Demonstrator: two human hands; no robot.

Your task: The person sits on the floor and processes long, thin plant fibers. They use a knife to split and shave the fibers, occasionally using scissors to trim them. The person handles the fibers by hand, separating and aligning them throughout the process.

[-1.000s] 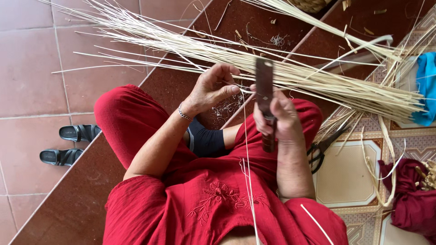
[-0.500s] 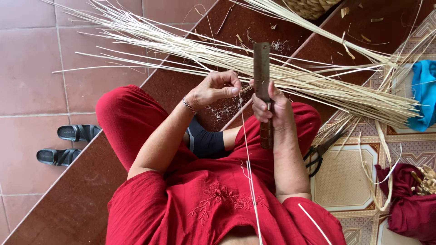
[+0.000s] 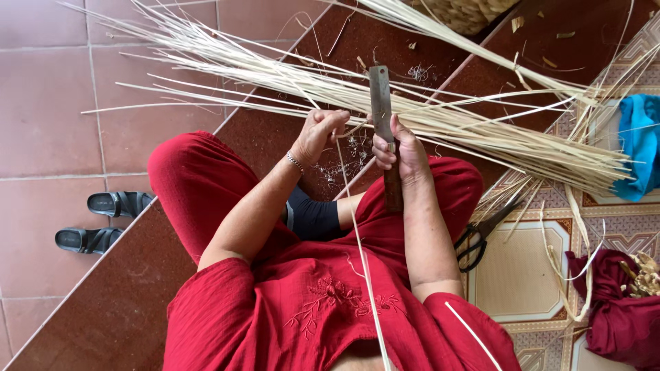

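Note:
I sit in red clothes with my knees apart. My right hand [image 3: 400, 145] grips a long knife [image 3: 380, 97] by its dark wooden handle, the flat metal blade pointing away from me. My left hand [image 3: 318, 132] pinches a thin pale cane strip [image 3: 359, 247] just beside the blade; the strip trails back down over my lap. A large bundle of pale cane strips [image 3: 440, 117] lies across the floor just beyond both hands.
Black scissors [image 3: 481, 230] lie by my right thigh on patterned tiles. Black sandals [image 3: 103, 220] sit on the lower floor at left. A blue cloth [image 3: 641, 148] and a dark red cloth [image 3: 615, 312] are at right; a woven basket [image 3: 467, 12] stands at the top.
Both hands with the knife and strip have shifted slightly upward in view, and the strip has slid along the blade. The bundle has not moved.

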